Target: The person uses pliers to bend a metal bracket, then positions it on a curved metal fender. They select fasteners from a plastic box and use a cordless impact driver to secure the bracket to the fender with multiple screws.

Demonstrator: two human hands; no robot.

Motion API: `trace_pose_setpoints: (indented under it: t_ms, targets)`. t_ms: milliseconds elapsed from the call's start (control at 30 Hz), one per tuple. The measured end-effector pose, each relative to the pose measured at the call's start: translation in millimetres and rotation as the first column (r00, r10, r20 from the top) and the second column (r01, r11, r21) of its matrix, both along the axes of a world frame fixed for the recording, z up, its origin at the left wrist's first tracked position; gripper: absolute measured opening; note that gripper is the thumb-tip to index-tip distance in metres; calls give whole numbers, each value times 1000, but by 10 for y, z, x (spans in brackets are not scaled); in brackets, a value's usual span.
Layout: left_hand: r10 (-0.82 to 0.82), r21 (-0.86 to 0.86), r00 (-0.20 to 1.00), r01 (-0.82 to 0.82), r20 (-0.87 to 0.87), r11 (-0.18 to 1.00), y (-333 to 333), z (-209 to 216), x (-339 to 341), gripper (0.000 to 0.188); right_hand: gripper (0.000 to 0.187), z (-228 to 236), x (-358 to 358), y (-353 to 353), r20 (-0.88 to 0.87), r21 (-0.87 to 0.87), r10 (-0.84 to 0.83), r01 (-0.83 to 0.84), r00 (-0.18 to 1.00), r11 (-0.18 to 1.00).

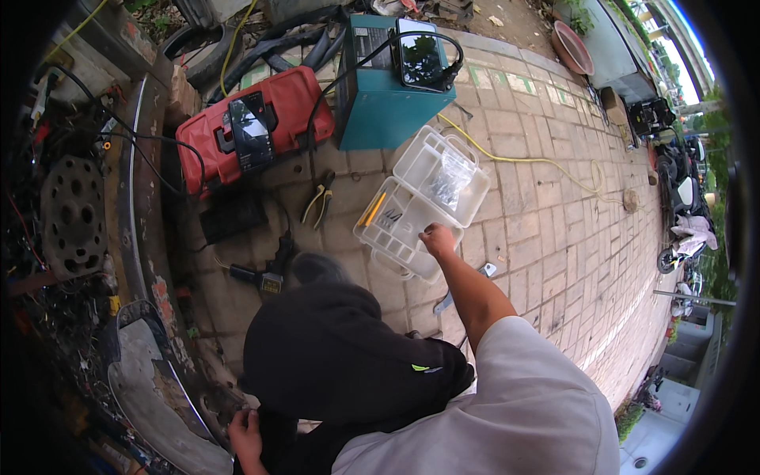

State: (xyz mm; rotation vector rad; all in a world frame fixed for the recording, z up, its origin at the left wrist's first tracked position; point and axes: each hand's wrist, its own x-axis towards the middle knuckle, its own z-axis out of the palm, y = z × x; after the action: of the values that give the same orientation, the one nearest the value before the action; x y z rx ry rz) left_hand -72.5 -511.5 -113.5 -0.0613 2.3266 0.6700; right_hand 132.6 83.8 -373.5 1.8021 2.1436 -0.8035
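My right hand [438, 240] is over a clear plastic compartment box [410, 229] that lies with its lid raised on the paving. Its fingers are pinched together at one compartment; whatever lies between them is too small to make out. Yellow sticks [375, 209] and small dark metal pieces [391, 217] sit in other compartments. A clear bag of small parts [448, 187] rests in the lid. Down at the lower left, beside my dark-trousered leg, is my left hand [245, 435], its fingers loosely apart and nothing visible in them.
Yellow-and-black pliers [320, 203] and a black gun-shaped tool [271, 277] lie left of the box. Behind stand a red case [202, 146] with a phone-like device [250, 131], and a teal box [388, 119] bearing a black-screened device [422, 59]. A yellow cable [538, 161] crosses the paving.
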Motion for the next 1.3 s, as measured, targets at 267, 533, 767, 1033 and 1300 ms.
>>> trace_pose_setpoints:
  t_ms: [267,533,767,1033,1300]
  targets:
    - [-5,-13,1000,5,9,1000,47,59,0,24,26,-124,-216,33,138,6,-54,53,989,999]
    - [10,-13,999,-10,49,1000,172,67,-35,24,31,40,349,380,-331,-102,-290,272,898,957]
    - [-8,4,1000,8,-12,1000,196,119,6,25,26,19,129,247,-1,26,27,-27,1000,999]
    - [7,-68,999,-10,-43,998,125,200,162,27,17,-518,187,498,67,123,298,-304,952,945]
    - [531,288,824,-566,196,772,639,478,196,19,27,1314,-1148,490,-679,92,53,13,732,996]
